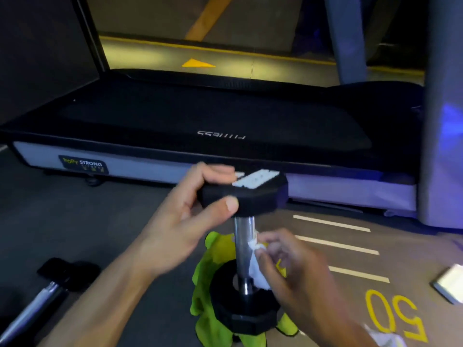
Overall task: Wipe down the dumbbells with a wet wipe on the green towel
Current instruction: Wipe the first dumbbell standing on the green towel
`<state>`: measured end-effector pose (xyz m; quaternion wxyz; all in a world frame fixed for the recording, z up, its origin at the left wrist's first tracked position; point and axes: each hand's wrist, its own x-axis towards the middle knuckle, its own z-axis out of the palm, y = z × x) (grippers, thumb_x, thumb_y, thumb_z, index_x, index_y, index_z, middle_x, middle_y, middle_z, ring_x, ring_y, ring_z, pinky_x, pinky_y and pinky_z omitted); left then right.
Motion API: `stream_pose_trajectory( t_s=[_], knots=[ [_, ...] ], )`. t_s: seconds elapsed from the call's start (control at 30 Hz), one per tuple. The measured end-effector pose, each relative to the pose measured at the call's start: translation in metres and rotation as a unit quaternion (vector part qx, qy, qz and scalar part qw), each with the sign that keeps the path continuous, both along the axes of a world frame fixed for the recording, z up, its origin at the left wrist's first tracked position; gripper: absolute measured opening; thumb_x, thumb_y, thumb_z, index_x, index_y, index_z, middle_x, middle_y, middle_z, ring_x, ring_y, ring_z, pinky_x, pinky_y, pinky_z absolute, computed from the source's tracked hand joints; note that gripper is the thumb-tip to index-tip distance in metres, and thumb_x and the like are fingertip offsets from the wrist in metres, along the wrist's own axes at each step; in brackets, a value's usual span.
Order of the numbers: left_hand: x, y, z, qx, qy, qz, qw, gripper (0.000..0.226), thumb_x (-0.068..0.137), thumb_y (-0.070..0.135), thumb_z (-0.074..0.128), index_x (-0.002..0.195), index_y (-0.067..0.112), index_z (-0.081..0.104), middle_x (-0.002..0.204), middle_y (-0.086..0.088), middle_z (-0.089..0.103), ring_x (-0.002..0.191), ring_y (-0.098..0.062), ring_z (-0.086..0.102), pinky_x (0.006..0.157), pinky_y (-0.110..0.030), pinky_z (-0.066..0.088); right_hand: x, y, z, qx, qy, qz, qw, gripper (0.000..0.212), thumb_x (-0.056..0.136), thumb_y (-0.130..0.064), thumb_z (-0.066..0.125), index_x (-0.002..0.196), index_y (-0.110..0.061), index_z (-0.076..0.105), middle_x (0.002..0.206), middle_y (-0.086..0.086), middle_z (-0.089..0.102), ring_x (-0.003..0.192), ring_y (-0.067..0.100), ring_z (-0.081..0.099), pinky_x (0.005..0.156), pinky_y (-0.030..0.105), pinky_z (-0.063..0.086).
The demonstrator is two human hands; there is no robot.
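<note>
Standing the dumbbell on end on the green towel, my left hand grips its top head so it won't tip. My right hand, blurry, seems to pinch the wet wipe against the shiny bar.

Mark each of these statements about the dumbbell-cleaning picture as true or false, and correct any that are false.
1. The dumbbell stands upright on the green towel. True.
2. The left hand holds the wet wipe. False: it grips the dumbbell's top head; the right hand holds the wet wipe.
3. The wipe is against the metal handle. True.
4. A second dumbbell lies on the treadmill. False: it lies on the floor at lower left.
5. Yellow digits reading 50 are painted on the floor. True.
</note>
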<state>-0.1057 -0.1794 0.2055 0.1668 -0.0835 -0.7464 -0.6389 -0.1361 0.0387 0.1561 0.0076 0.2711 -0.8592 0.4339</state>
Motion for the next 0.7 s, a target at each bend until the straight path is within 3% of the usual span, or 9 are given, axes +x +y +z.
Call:
stream_pose_trajectory(
  t_s=[0.1, 0.2, 0.3, 0.37, 0.43, 0.5, 0.6, 0.63, 0.7],
  knots=[
    [0.008, -0.004, 0.018, -0.028, -0.067, -0.005, 0.997, 0.026, 0.084, 0.044, 0.069, 0.108, 0.036, 0.068, 0.138, 0.016, 0.062, 0.141, -0.004, 0.050, 0.117, -0.027, 0.038, -0.003, 0.002, 0.013, 0.050, -0.120, 0.024, 0.991, 0.007, 0.098, -0.031, 0.064, 0.097, -0.038, 0.061, 0.063, -0.009, 0.062, 0.054, 0.005, 0.054, 0.056, 0.016, 0.037],
    [0.018, -0.001, 0.037, -0.104, -0.121, 0.035, 0.987, 0.031, 0.080, 0.053, 0.065, 0.110, 0.047, 0.065, 0.141, 0.031, 0.057, 0.146, -0.003, 0.042, 0.125, -0.042, 0.031, 0.001, 0.003, 0.027, 0.082, -0.239, 0.004, 0.968, 0.012, 0.096, -0.027, 0.066, 0.084, -0.032, 0.066, 0.053, -0.005, 0.060, 0.049, 0.005, 0.051, 0.058, 0.031, 0.042],
    [0.031, 0.015, 0.053, -0.142, -0.135, 0.075, 0.978, 0.031, 0.075, 0.055, 0.058, 0.105, 0.050, 0.064, 0.140, 0.031, 0.056, 0.144, -0.005, 0.040, 0.125, -0.038, 0.029, -0.007, 0.002, 0.058, 0.023, -0.337, -0.083, 0.938, 0.024, 0.096, -0.020, 0.067, 0.073, -0.018, 0.072, 0.055, 0.001, 0.063, 0.047, 0.012, 0.057, 0.058, 0.034, 0.047],
    [0.039, 0.023, 0.060, -0.184, -0.140, 0.083, 0.969, 0.027, 0.077, 0.052, 0.059, 0.105, 0.050, 0.062, 0.136, 0.029, 0.053, 0.142, -0.010, 0.038, 0.122, -0.033, 0.029, -0.017, 0.000, 0.072, -0.025, -0.269, -0.153, 0.950, 0.026, 0.096, -0.022, 0.065, 0.072, -0.016, 0.073, 0.063, 0.003, 0.072, 0.058, 0.017, 0.068, 0.064, 0.039, 0.057],
    [0.046, 0.030, 0.060, -0.232, -0.135, 0.082, 0.960, 0.025, 0.090, 0.038, 0.066, 0.113, 0.046, 0.061, 0.135, 0.027, 0.051, 0.141, -0.012, 0.035, 0.119, -0.031, 0.028, -0.017, -0.002, 0.068, -0.001, -0.191, -0.200, 0.961, 0.017, 0.093, -0.024, 0.065, 0.081, -0.017, 0.075, 0.080, 0.005, 0.079, 0.081, 0.027, 0.075, 0.077, 0.041, 0.060],
    [0.054, 0.035, 0.060, -0.250, -0.133, 0.082, 0.956, 0.029, 0.097, 0.031, 0.067, 0.123, 0.041, 0.062, 0.142, 0.022, 0.051, 0.142, -0.012, 0.034, 0.117, -0.028, 0.028, 0.004, -0.007, 0.052, 0.086, -0.205, -0.174, 0.959, 0.013, 0.090, -0.023, 0.065, 0.089, -0.015, 0.074, 0.096, 0.014, 0.078, 0.097, 0.032, 0.074, 0.079, 0.036, 0.055],
    [0.069, 0.038, 0.055, -0.274, -0.143, 0.072, 0.948, 0.038, 0.095, 0.052, 0.058, 0.132, 0.047, 0.056, 0.159, 0.021, 0.041, 0.148, -0.011, 0.033, 0.118, -0.035, 0.032, 0.056, -0.007, 0.032, 0.262, -0.200, -0.060, 0.942, 0.019, 0.096, -0.028, 0.058, 0.097, -0.016, 0.072, 0.108, 0.017, 0.074, 0.106, 0.038, 0.069, 0.081, 0.034, 0.051],
    [0.075, 0.040, 0.054, -0.283, -0.145, 0.068, 0.946, 0.042, 0.092, 0.060, 0.053, 0.132, 0.051, 0.053, 0.162, 0.023, 0.037, 0.149, -0.011, 0.033, 0.120, -0.041, 0.034, 0.067, -0.003, 0.033, 0.275, -0.192, -0.041, 0.941, 0.019, 0.097, -0.027, 0.057, 0.097, -0.017, 0.073, 0.105, 0.013, 0.074, 0.104, 0.037, 0.067, 0.079, 0.031, 0.049],
    [0.079, 0.041, 0.054, -0.295, -0.145, 0.062, 0.942, 0.047, 0.086, 0.069, 0.046, 0.132, 0.055, 0.046, 0.164, 0.023, 0.034, 0.150, -0.011, 0.035, 0.119, -0.047, 0.037, 0.077, 0.007, 0.037, 0.246, -0.213, -0.048, 0.944, 0.019, 0.092, -0.023, 0.058, 0.078, -0.018, 0.071, 0.077, 0.000, 0.070, 0.086, 0.031, 0.062, 0.068, 0.026, 0.045]
  ],
)
